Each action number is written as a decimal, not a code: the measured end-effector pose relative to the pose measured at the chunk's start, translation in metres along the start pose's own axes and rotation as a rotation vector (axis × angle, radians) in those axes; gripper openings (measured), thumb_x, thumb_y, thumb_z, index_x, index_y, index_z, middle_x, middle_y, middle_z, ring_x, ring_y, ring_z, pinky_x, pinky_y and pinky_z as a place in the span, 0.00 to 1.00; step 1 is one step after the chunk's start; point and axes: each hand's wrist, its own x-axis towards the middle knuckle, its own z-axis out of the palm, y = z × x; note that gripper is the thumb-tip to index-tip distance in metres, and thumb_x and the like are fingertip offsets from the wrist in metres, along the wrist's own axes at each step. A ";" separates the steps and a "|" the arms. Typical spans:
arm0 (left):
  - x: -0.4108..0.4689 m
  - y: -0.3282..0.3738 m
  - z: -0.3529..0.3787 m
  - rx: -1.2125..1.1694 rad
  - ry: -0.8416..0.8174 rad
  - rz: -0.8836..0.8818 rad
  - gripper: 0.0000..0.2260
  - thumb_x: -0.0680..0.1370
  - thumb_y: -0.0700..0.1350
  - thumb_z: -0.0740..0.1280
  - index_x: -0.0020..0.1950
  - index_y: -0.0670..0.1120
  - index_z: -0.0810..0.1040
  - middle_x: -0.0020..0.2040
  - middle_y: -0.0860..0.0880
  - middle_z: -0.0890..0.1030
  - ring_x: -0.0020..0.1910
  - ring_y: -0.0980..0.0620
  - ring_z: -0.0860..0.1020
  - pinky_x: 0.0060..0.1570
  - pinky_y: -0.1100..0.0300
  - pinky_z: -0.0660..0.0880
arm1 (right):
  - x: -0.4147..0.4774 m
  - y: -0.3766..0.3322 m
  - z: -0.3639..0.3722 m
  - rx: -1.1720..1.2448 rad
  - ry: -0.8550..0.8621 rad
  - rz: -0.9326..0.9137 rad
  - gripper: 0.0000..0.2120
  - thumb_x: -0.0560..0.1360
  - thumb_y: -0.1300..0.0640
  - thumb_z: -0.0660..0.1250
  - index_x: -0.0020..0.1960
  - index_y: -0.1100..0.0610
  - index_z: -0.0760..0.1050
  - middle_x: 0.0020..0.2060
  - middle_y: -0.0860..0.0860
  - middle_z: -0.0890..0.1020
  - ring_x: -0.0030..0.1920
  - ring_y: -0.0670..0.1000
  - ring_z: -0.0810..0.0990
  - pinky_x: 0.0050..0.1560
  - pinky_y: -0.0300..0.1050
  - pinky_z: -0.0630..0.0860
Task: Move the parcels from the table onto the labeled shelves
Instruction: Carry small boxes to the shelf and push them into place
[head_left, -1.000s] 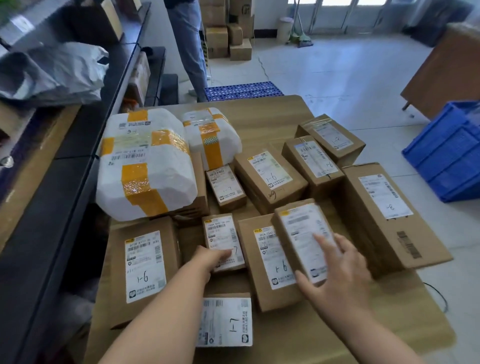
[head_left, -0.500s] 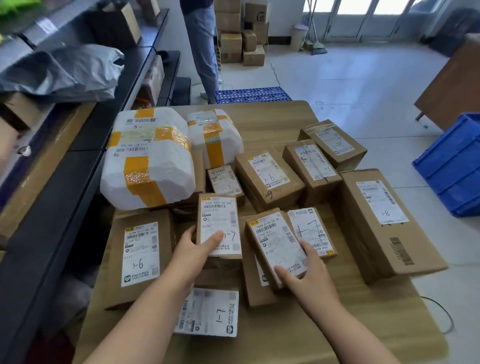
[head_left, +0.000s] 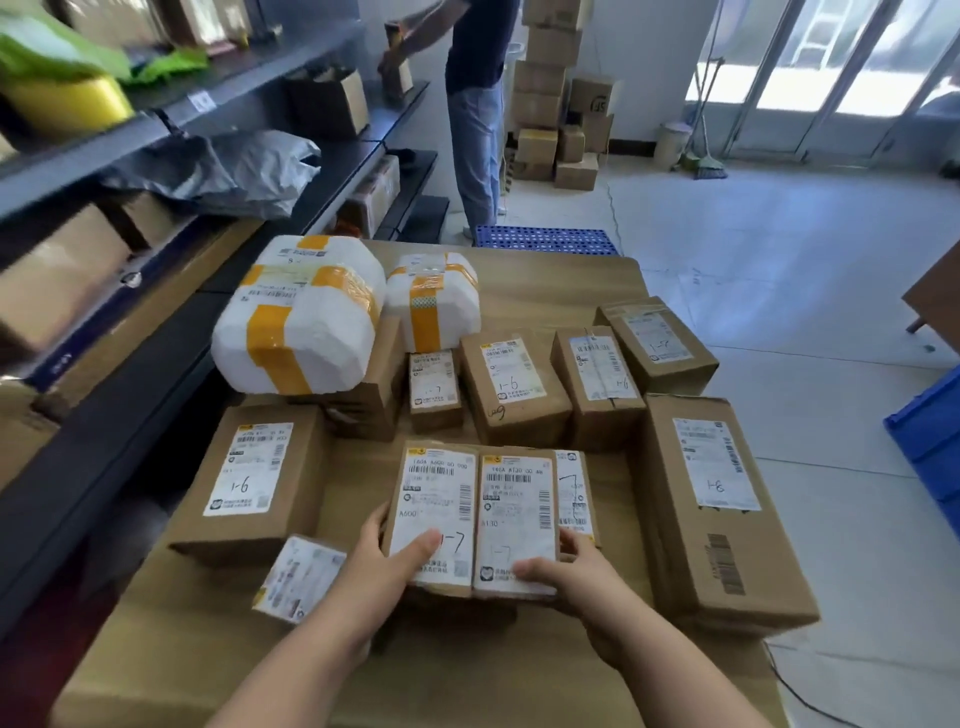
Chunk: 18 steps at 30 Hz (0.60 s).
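Brown cardboard is covering most of the wooden table (head_left: 545, 280): ten boxes are showing on it, along with two white foam parcels and one flat labelled packet (head_left: 298, 577) lying near the near left corner; the left hand (head_left: 374, 566) is gripping the left small box (head_left: 436, 499) at its near left corner, thumb pressing on the label; the right hand (head_left: 582, 577) is holding the right small box (head_left: 514, 499) the same way at its near right corner; these two boxes are sitting side by side, touching, both marked 1-7, toward the middle of the near edge; whether they are lifted off the surface I cannot tell; a third small box (head_left: 574, 488) is peeking out just beside them on the right, partly hidden; the big foam parcel (head_left: 306, 332) is resting on a box toward the far left corner, with the smaller foam parcel (head_left: 436, 301) just beside it; one large box (head_left: 722, 509) is lying along the right edge; the dark shelves (head_left: 270, 73) are running along the table's left edge, where a second person (head_left: 475, 145) is standing beyond the far edge.
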 end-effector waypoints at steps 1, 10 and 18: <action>-0.006 -0.001 0.003 -0.044 0.010 -0.005 0.34 0.72 0.48 0.73 0.74 0.51 0.61 0.56 0.48 0.81 0.53 0.49 0.81 0.59 0.48 0.75 | -0.002 -0.001 -0.005 0.027 -0.048 -0.002 0.36 0.66 0.60 0.77 0.70 0.54 0.65 0.54 0.53 0.82 0.50 0.52 0.84 0.54 0.50 0.80; -0.049 -0.034 0.018 -0.285 0.246 0.007 0.25 0.70 0.49 0.72 0.65 0.54 0.70 0.51 0.49 0.84 0.52 0.47 0.82 0.60 0.44 0.74 | -0.008 -0.002 -0.013 0.053 -0.313 -0.032 0.31 0.70 0.56 0.74 0.69 0.52 0.64 0.54 0.52 0.83 0.51 0.52 0.84 0.51 0.52 0.81; -0.101 -0.074 -0.025 -0.624 0.480 0.045 0.19 0.74 0.41 0.68 0.65 0.47 0.72 0.50 0.43 0.84 0.50 0.43 0.82 0.47 0.49 0.76 | -0.014 0.005 0.047 -0.079 -0.569 -0.039 0.31 0.70 0.57 0.75 0.68 0.50 0.64 0.57 0.51 0.82 0.54 0.52 0.83 0.59 0.57 0.77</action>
